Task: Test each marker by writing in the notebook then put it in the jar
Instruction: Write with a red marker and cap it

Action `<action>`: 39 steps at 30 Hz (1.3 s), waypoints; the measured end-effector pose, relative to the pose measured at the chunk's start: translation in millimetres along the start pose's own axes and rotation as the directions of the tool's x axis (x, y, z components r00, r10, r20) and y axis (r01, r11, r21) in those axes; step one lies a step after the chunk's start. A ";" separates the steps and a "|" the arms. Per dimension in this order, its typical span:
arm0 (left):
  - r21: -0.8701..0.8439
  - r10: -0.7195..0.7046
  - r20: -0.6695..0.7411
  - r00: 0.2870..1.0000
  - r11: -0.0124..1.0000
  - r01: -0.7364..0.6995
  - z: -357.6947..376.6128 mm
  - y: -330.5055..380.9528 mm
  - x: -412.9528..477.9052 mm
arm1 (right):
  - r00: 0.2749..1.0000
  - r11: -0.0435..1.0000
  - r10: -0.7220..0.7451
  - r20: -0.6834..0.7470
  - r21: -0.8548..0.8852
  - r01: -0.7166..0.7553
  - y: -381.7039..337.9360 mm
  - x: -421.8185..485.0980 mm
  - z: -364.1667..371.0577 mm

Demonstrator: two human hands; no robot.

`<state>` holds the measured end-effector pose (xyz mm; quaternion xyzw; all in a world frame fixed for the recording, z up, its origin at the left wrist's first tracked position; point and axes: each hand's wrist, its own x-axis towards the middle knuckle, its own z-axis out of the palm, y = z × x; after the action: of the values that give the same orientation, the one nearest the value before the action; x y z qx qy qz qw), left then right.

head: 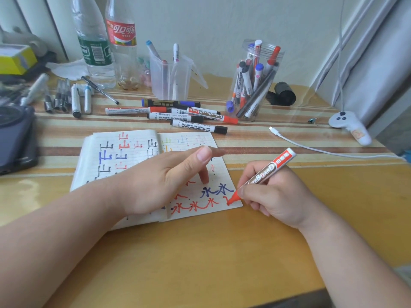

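Surface (200, 252) of yellow wood carries the open notebook (133, 152). The clear jar (245, 52) stands well behind it, with several markers inside. Left hand (160, 181), fingers straight, presses the right page flat. Right hand (273, 196) has its grip closed round the red marker (266, 170), whose tip touches the page's lower right corner. Light pressure is best, with the stroke ending inside the paper's edge and the page held steady.

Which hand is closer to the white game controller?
Right. The right hand, gripping the red marker, sits in front of the controller, to its left; the left hand rests on the notebook, much farther left.
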<state>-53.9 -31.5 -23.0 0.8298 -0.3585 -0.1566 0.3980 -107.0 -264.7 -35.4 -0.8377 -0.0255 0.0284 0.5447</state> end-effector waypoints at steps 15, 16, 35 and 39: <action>0.019 0.003 0.001 1.000 1.000 -0.003 -0.8 3.2 -0.7 | 0.998 0.999 -0.053 0.027 -0.003 0.053 -0.3 -3.4 0.3; 0.016 0.001 0.001 1.000 1.000 -0.001 -0.9 3.2 -0.9 | 0.997 0.998 -0.056 0.051 -0.009 0.057 -1.0 -4.4 0.6; 0.008 -0.015 0.004 1.000 1.000 0.014 -1.3 3.1 -1.3 | 0.998 0.999 0.024 -0.049 -0.028 -0.026 1.4 0.7 -0.9; 0.009 -0.008 0.000 1.000 1.000 0.008 -1.0 2.4 -1.1 | 0.998 0.997 0.039 -0.052 -0.066 -0.042 0.8 2.3 -1.8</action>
<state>-55.3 -31.2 -20.6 0.8330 -0.3560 -0.1564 0.3937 -104.6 -266.4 -35.5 -0.8564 0.0045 0.0172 0.5160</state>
